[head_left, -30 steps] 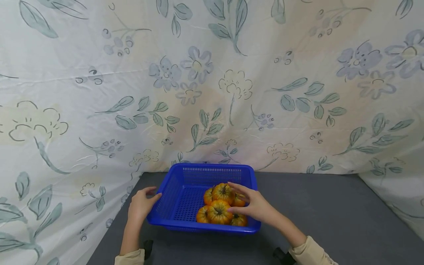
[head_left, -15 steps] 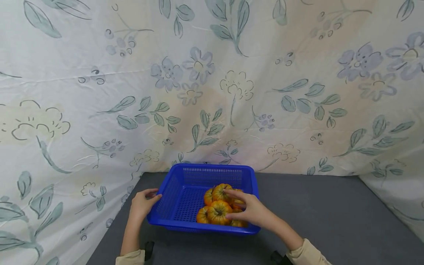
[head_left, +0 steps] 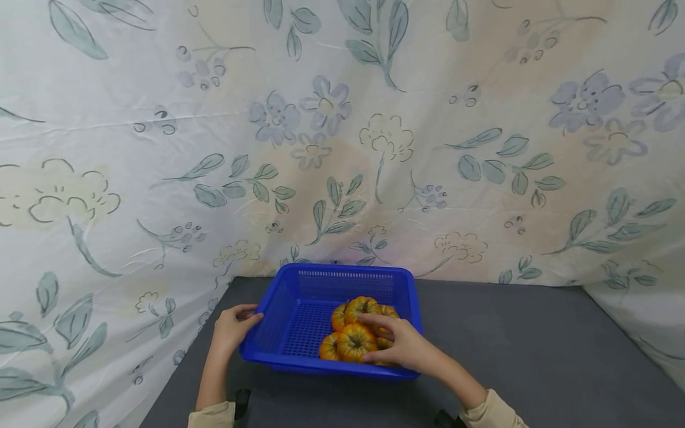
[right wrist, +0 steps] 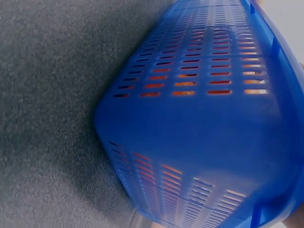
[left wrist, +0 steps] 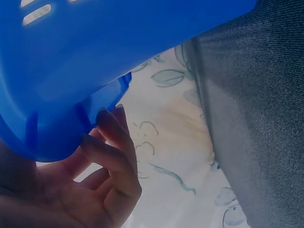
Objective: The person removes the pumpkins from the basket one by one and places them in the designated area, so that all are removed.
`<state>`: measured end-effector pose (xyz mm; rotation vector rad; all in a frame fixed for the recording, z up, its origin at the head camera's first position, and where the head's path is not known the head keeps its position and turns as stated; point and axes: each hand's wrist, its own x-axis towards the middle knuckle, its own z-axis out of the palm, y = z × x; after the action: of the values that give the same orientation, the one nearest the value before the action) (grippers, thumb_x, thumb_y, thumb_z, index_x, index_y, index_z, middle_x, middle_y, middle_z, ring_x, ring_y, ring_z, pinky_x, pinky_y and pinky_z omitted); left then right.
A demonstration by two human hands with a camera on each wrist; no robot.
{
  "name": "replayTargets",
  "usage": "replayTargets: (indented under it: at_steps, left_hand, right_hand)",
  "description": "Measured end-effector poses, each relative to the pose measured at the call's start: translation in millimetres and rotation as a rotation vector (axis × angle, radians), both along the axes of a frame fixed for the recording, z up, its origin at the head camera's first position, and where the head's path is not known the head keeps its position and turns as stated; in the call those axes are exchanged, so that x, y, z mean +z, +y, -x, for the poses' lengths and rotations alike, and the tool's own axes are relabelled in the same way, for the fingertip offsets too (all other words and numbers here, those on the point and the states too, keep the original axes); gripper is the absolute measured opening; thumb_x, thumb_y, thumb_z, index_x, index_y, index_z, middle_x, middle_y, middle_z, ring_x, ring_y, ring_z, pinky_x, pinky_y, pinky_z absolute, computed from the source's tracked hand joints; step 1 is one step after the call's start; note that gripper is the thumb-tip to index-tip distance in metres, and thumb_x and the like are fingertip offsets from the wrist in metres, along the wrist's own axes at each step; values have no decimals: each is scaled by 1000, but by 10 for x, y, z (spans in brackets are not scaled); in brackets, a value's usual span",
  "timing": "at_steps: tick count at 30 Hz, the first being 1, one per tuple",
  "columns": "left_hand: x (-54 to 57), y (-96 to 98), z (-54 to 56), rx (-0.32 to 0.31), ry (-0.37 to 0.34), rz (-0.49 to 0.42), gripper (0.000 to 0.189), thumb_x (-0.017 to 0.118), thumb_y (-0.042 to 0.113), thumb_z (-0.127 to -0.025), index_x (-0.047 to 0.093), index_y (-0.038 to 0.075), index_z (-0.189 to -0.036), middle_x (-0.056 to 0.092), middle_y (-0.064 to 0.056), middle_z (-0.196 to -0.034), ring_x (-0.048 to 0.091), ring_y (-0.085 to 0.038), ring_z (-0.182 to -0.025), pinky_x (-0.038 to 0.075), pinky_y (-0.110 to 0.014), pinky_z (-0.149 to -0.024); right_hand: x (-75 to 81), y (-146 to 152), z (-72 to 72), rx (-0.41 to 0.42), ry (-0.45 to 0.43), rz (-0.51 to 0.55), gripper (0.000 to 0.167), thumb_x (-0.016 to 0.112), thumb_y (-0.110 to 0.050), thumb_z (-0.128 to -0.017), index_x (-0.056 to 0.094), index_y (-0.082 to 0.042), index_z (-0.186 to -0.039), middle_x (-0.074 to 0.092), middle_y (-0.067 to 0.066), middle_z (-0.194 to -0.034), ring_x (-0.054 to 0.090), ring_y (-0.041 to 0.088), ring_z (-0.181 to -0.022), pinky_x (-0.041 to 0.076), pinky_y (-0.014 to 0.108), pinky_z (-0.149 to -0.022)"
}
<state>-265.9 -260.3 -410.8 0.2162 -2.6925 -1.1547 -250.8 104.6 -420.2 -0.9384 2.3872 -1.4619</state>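
A blue plastic basket (head_left: 332, 364) with slotted walls sits on the dark table. Several orange, green-streaked ribbed tomatoes (head_left: 356, 343) are grouped in its right half. My left hand (head_left: 231, 328) holds the basket's left rim; in the left wrist view its bent fingers (left wrist: 111, 156) come up around the rim's underside. Over the right side of the basket reaches my right hand (head_left: 401, 343), thumb and fingers spread above the front right tomato, which they partly cover. In the right wrist view the basket wall (right wrist: 190, 123) fills the picture and orange shows through its slots.
A dark grey table (head_left: 514, 345) extends to the right of the basket. Behind and to the left hangs a pale floral cloth (head_left: 342, 148). A black strap (head_left: 242, 403) sits at the left wrist.
My right hand has moved from the back right tomatoes toward the front right one, lower over the basket. The left hand has stayed at the rim, and the basket has barely moved.
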Motion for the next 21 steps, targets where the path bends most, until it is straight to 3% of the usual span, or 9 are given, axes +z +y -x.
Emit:
replayTargets:
  at_steps: [5, 12, 21]
  left_hand:
    - [-2, -17, -3, -6, -3, -10, 39, 67, 19, -90, 65, -5, -120, 67, -27, -110, 64, -39, -102, 53, -48, -84]
    - [-8, -22, -8, -6, -2, -26, 37, 68, 18, -90, 65, -6, -119, 67, -26, -108, 64, -38, -100, 53, -48, -84]
    - [-14, -23, 12, 4, 1, -38, 37, 67, 16, -88, 65, -6, -118, 68, -25, -105, 65, -35, -95, 54, -44, -79]
  right_hand:
    - [-26, -17, 4, 6, 0, -18, 71, 77, -24, -84, 45, -11, -146, 46, 9, -150, 45, 34, -137, 43, 47, -106]
    - [-47, -26, 1, 10, 24, -36, 69, 77, -18, -84, 47, -10, -145, 48, 10, -149, 45, 35, -137, 43, 50, -105]
    - [-44, -40, 14, 10, 89, -109, 71, 78, -8, -80, 48, -9, -144, 49, 11, -148, 47, 34, -135, 48, 44, -100]
